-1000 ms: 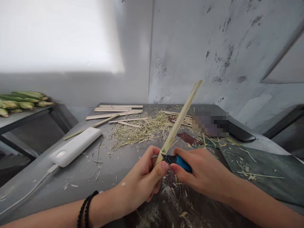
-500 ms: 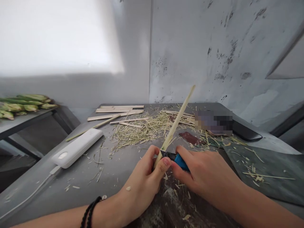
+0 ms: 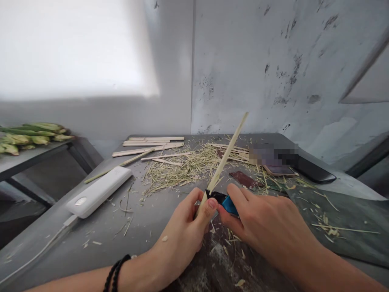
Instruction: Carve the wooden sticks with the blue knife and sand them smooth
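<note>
My left hand (image 3: 186, 225) is closed around the lower part of a pale wooden strip (image 3: 229, 150), which slants up and away to the right. In my right hand (image 3: 261, 219) is a utility knife with a blue handle (image 3: 230, 206). Its dark blade end (image 3: 209, 194) rests across the strip just above my left fingers, and my left thumb presses near it. A thin curl of shaving stands off the strip by the blade. The lower end of the strip is hidden by my left hand.
A heap of thin shavings (image 3: 182, 172) lies beyond my hands, with several flat strips (image 3: 148, 148) behind. A white power bank (image 3: 100, 190) with a cable is at left; a phone (image 3: 279, 170) and a black object (image 3: 314, 168) at right. Green stalks (image 3: 33, 134) lie on a side table.
The strip's upper tip has dropped slightly, and the blade end stays against the strip near my left thumb. Both hands keep nearly the same place and grip.
</note>
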Available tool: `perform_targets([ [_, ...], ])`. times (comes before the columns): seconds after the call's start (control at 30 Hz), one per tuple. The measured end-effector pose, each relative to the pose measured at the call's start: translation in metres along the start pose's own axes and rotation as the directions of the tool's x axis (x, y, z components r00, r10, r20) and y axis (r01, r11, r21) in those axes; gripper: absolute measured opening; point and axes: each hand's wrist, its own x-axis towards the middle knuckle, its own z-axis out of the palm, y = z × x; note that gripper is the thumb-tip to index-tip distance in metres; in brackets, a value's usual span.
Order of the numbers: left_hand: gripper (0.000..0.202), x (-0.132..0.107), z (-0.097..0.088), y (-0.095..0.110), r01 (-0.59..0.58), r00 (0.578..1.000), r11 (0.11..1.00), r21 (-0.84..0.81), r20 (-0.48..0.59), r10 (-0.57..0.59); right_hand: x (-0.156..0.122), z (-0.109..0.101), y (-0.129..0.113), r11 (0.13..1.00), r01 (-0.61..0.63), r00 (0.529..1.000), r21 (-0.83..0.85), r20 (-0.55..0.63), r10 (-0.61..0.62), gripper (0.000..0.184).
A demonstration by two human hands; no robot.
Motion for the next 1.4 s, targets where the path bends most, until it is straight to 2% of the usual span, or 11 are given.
perform_targets([
  [0.17, 0.049, 0.000, 0.001, 0.004, 0.002, 1.000, 0.999, 0.042, -0.026, -0.001, 0.002, -0.002, 0.001, 0.999, -0.001, 0.999, -0.047, -0.034, 0.000, 0.034],
  [0.5, 0.053, -0.004, -0.002, 0.014, 0.073, 0.992, 0.997, -0.014, 0.100, -0.071, 0.005, -0.011, 0.010, 0.993, 0.058, 0.992, -0.107, -0.108, -0.070, 0.037],
  [0.63, 0.054, -0.005, -0.005, 0.010, 0.049, 0.993, 0.999, -0.008, 0.104, -0.048, 0.004, -0.024, 0.038, 0.974, -0.098, 0.976, -0.205, -0.209, 0.054, 0.037],
  [0.7, 0.053, -0.005, -0.006, 0.008, 0.035, 0.995, 0.999, -0.015, 0.096, -0.033, 0.003, -0.031, 0.052, 0.970, -0.174, 0.953, -0.167, -0.277, 0.123, 0.033],
  [0.77, 0.051, -0.004, -0.006, 0.007, 0.026, 0.995, 0.999, -0.026, 0.096, -0.024, 0.002, -0.035, 0.058, 0.978, -0.189, 0.939, -0.093, -0.308, 0.153, 0.030],
  [0.83, 0.049, -0.003, -0.006, 0.006, 0.016, 0.994, 0.999, -0.037, 0.105, -0.012, 0.003, -0.033, 0.057, 0.989, -0.147, 0.939, -0.011, -0.316, 0.136, 0.032],
  [0.9, 0.047, -0.002, -0.006, 0.004, 0.012, 0.994, 0.999, -0.052, 0.109, -0.006, 0.004, -0.025, 0.051, 0.993, -0.061, 0.957, 0.097, -0.278, 0.086, 0.034],
  [1.03, 0.048, -0.003, -0.006, 0.002, 0.001, 0.994, 0.998, -0.070, 0.108, 0.007, 0.003, -0.001, 0.030, 0.948, 0.060, 0.995, 0.313, -0.095, -0.032, 0.037],
  [1.2, 0.049, -0.008, -0.007, 0.001, -0.022, 0.987, 0.998, -0.067, 0.158, 0.032, -0.004, 0.010, 0.015, 0.900, -0.005, 0.985, 0.436, 0.157, -0.071, 0.034],
  [1.3, 0.046, -0.010, -0.007, -0.002, -0.045, 0.984, 0.997, -0.061, 0.169, 0.055, -0.006, 0.007, 0.013, 0.880, -0.039, 0.971, 0.472, 0.227, -0.079, 0.035],
  [1.4, 0.045, -0.010, -0.007, -0.007, -0.108, 0.988, 0.994, 0.000, 0.114, 0.107, -0.006, 0.006, 0.012, 0.869, -0.051, 0.964, 0.493, 0.253, -0.087, 0.035],
])
